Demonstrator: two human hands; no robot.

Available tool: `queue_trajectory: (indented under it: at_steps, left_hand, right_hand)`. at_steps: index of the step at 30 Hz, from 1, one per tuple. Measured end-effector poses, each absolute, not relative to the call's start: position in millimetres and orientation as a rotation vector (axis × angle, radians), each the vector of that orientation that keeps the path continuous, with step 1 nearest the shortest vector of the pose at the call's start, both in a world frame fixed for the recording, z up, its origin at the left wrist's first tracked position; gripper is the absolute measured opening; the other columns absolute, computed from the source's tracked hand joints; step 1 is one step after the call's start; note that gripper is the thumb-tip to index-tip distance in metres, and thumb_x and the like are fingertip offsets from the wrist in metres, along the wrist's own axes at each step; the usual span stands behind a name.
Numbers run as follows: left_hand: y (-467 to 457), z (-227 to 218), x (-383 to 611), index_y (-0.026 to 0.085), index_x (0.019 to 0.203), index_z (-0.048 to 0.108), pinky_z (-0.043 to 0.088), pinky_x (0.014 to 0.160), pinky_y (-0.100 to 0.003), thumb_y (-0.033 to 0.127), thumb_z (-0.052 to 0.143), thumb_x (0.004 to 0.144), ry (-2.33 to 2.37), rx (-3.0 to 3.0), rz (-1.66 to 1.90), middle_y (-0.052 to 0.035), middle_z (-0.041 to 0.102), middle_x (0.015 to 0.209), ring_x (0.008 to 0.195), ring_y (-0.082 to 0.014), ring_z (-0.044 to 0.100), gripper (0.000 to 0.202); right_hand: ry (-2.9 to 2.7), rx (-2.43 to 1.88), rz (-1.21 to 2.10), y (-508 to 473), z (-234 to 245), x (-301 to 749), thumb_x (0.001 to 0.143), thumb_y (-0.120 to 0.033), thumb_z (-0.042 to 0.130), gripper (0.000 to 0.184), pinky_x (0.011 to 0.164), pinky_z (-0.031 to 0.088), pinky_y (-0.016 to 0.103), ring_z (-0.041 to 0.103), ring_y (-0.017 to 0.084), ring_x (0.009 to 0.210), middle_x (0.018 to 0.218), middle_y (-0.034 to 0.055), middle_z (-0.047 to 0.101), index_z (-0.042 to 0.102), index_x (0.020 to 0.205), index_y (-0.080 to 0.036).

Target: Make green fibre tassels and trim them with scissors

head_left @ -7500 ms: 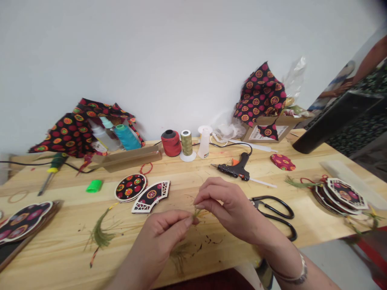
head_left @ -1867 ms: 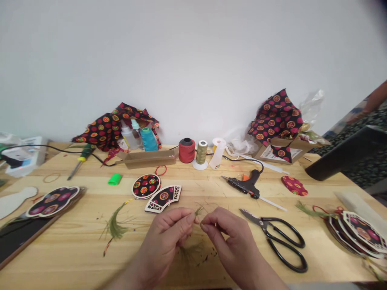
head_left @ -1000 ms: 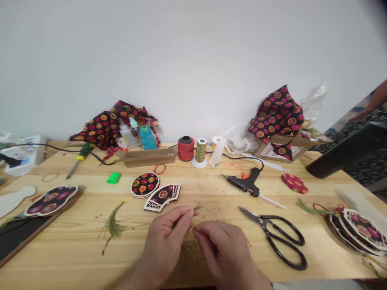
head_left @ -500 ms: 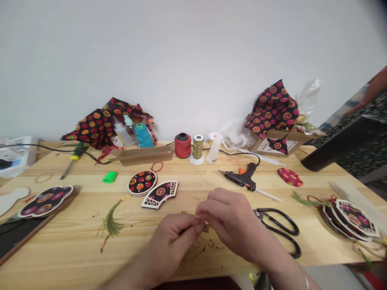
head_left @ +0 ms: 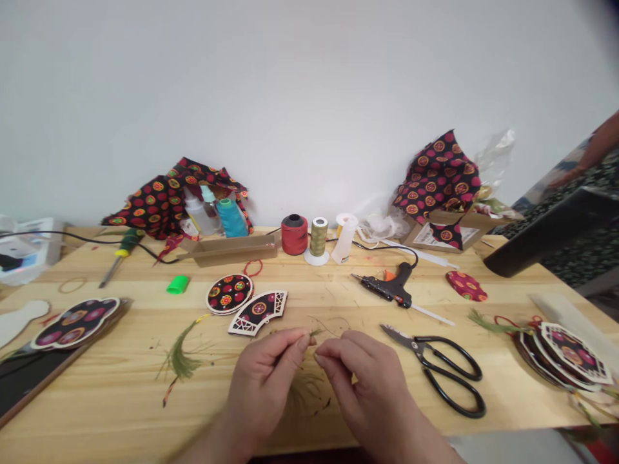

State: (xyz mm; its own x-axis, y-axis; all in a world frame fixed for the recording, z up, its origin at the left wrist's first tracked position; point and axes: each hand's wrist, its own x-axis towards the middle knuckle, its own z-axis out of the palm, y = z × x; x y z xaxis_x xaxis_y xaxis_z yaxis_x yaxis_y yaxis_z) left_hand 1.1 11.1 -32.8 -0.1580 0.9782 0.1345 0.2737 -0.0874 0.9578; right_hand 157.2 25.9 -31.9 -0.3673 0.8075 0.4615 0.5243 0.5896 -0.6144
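My left hand pinches the top of a small olive-green thread tassel, whose strands hang down between my two hands. Right beside it, my right hand is closed in a pinch on a fine thread at the tassel's head, fingertips almost touching those of the left. Both hands hover just above the wooden table near its front edge. A thin thread loop curls on the wood just beyond my fingers.
Black scissors lie right of my hands, a glue gun behind them. A fan-shaped ornament, round ornament and a finished green tassel lie to the left. Thread spools and patterned fabric stand at the back.
My right hand has come down from over the left and now pinches beside it. The scissors, half hidden by it before, show fully.
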Motion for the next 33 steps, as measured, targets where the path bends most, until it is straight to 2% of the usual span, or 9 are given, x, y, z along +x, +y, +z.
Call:
queue_trajectory:
  at_steps: [12, 16, 23, 28, 33]
  left_hand:
    - [10.0, -32.9, 4.9, 0.023, 0.078, 0.076, 0.053, 0.062, -0.02, 0.02, 0.063, 0.074, 1.57, 1.455, 1.352, -0.0001, 0.077, 0.075, 0.065, -0.0164, 0.068, 0.014]
    - [9.2, -32.6, 6.2, 0.023, 0.078, 0.076, 0.053, 0.06, -0.021, 0.019, 0.063, 0.074, 1.575, 1.465, 1.343, 0.001, 0.076, 0.071, 0.063, -0.0165, 0.068, 0.015]
    - [10.0, -35.4, 7.0, 0.023, 0.077, 0.075, 0.051, 0.059, -0.021, 0.021, 0.061, 0.076, 1.554, 1.473, 1.302, 0.0016, 0.074, 0.067, 0.062, -0.0163, 0.066, 0.014]
    - [10.7, -29.6, 3.7, 0.023, 0.072, 0.074, 0.047, 0.058, -0.021, 0.022, 0.056, 0.081, 1.38, 1.586, 1.121, 0.0015, 0.071, 0.064, 0.063, -0.0157, 0.063, 0.02]
    - [8.0, -27.0, 2.8, 0.026, 0.086, 0.075, 0.045, 0.063, -0.021, 0.021, 0.054, 0.084, 1.201, 1.561, 1.022, 0.0021, 0.07, 0.07, 0.066, -0.0144, 0.06, 0.021]
  right_hand:
    - [-2.043, -0.974, 0.446, 18.5, -38.4, 151.4, 0.086, -0.014, 0.05, 0.014, 0.054, 0.038, 0.022, 0.055, 0.012, 0.056, 0.064, 0.0012, 0.062, 0.061, 0.082, -0.019]
    - [-2.081, -0.971, 0.42, 18.1, -37.2, 152.4, 0.087, -0.013, 0.048, 0.016, 0.053, 0.037, 0.023, 0.055, 0.013, 0.055, 0.063, 0.0018, 0.062, 0.062, 0.08, -0.018]
    - [-2.209, -0.927, 0.29, 19.0, -32.5, 154.7, 0.089, -0.012, 0.045, 0.019, 0.052, 0.032, 0.026, 0.049, 0.013, 0.055, 0.061, 0.0014, 0.057, 0.06, 0.079, -0.018]
    - [-2.521, -0.791, 0.064, 25.3, -6.5, 167.9, 0.088, -0.009, 0.039, 0.022, 0.05, 0.025, 0.031, 0.042, 0.017, 0.058, 0.065, 0.003, 0.054, 0.058, 0.081, -0.017]
    - [-2.531, -0.83, 0.295, 42.9, 7.9, 175.4, 0.088, -0.013, 0.046, 0.018, 0.054, 0.032, 0.027, 0.049, 0.014, 0.064, 0.068, 0.0002, 0.057, 0.061, 0.085, -0.02]
